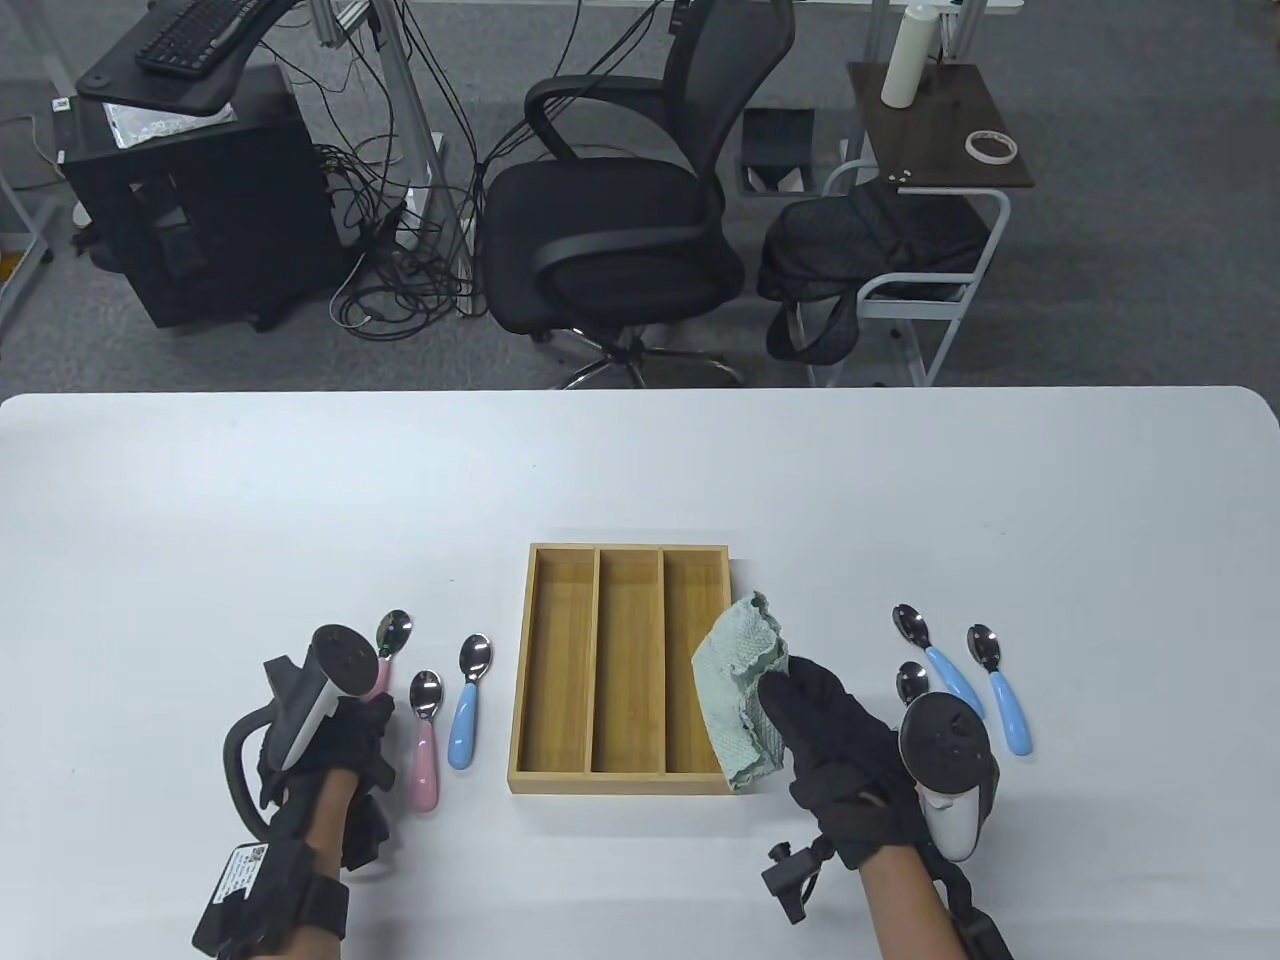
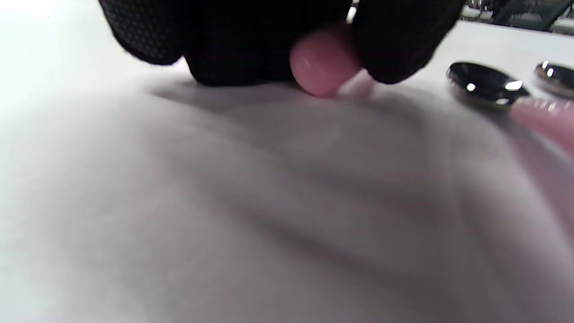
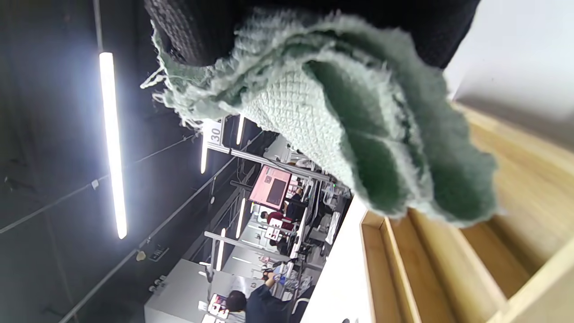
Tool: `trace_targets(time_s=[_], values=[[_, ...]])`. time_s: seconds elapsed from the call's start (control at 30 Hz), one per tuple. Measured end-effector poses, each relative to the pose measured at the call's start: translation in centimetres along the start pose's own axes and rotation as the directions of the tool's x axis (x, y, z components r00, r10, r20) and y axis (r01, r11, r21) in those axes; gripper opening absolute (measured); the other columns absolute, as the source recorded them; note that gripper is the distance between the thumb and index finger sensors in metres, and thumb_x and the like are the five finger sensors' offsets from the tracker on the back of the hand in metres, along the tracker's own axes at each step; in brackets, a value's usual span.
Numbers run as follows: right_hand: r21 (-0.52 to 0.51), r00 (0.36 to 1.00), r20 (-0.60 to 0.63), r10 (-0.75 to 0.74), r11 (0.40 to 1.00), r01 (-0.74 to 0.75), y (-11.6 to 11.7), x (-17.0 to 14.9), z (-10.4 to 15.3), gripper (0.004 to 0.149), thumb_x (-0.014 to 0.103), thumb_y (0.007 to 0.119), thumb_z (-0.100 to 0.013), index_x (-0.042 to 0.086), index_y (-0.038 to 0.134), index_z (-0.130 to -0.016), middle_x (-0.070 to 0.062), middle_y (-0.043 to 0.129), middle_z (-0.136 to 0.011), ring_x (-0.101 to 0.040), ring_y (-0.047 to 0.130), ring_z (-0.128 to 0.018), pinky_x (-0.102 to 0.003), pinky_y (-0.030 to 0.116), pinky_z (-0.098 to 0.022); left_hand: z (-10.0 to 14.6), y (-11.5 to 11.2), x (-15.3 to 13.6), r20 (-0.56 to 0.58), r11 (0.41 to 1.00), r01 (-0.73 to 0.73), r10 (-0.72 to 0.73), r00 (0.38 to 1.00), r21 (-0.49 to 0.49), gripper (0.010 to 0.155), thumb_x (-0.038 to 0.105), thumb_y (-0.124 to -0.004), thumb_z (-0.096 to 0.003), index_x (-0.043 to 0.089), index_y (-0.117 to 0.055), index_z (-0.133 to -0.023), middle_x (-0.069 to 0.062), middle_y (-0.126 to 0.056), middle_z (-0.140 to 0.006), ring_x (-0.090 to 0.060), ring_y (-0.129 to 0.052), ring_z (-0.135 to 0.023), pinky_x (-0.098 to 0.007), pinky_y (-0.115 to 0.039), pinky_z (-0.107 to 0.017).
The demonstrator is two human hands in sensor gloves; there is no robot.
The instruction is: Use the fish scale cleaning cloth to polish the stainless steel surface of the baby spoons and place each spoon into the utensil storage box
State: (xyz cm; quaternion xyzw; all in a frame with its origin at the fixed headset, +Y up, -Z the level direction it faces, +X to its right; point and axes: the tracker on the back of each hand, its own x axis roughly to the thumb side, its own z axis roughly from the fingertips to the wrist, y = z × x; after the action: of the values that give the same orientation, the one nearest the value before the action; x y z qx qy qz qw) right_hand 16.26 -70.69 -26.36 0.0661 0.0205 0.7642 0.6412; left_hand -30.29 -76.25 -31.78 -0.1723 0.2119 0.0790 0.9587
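While our left hand (image 1: 340, 740) pinches a pink spoon (image 2: 323, 67) on the table (image 1: 200, 520), our right hand (image 1: 835, 745) grips the cloth (image 1: 742, 690) beside the box (image 1: 625, 670).

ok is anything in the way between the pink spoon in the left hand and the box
Partly: another pink spoon and a blue spoon lie on the table between the left hand and the box; lifting over them looks clear.
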Motion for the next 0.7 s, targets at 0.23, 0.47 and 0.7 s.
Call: trace_targets(time_s=[0.23,0.47,0.7], values=[[-0.008,0.99,-0.037,-0.139,0.99,0.138,-0.1,-0.8,0.0,0.04,0.044,0.063,-0.065,0.021,0.064,-0.097,-0.016,0.076,-0.099,-0.036,0.09,-0.082,-0.054,0.077,-0.062,2.0,2.8,-1.1,0.206,0.919,-0.393,0.377,0.903,0.042,0.055,0.044,-0.061,-0.0649,0.005,-0.067,-0.103,-0.015,-0.078,-0.09,-0.034,-0.09,-0.072,-0.054,-0.079,-0.053],[0.024,0.981,-0.028,-0.191,0.981,0.192,1.0,-0.9,-0.1,0.04,0.045,0.061,-0.065,0.021,0.062,-0.098,-0.021,0.068,-0.102,-0.037,0.088,-0.085,-0.054,0.077,-0.064,10.8,3.5,6.3,0.652,0.747,-0.545,0.635,0.415,-0.38,0.055,0.046,-0.059,-0.0654,0.008,-0.065,-0.105,-0.01,-0.083,-0.087,-0.029,-0.094,-0.069,-0.051,-0.081,-0.053],[0.069,0.995,0.008,-0.097,0.993,0.096,2.8,-0.7,0.1,0.041,0.046,0.058,-0.066,0.024,0.06,-0.1,-0.024,0.062,-0.106,-0.041,0.084,-0.088,-0.055,0.076,-0.065,15.4,0.0,11.7,0.799,0.864,-0.374,0.473,0.37,-0.339,0.055,0.048,-0.058,-0.0644,0.01,-0.065,-0.104,-0.006,-0.083,-0.086,-0.026,-0.095,-0.069,-0.048,-0.083,-0.054]])
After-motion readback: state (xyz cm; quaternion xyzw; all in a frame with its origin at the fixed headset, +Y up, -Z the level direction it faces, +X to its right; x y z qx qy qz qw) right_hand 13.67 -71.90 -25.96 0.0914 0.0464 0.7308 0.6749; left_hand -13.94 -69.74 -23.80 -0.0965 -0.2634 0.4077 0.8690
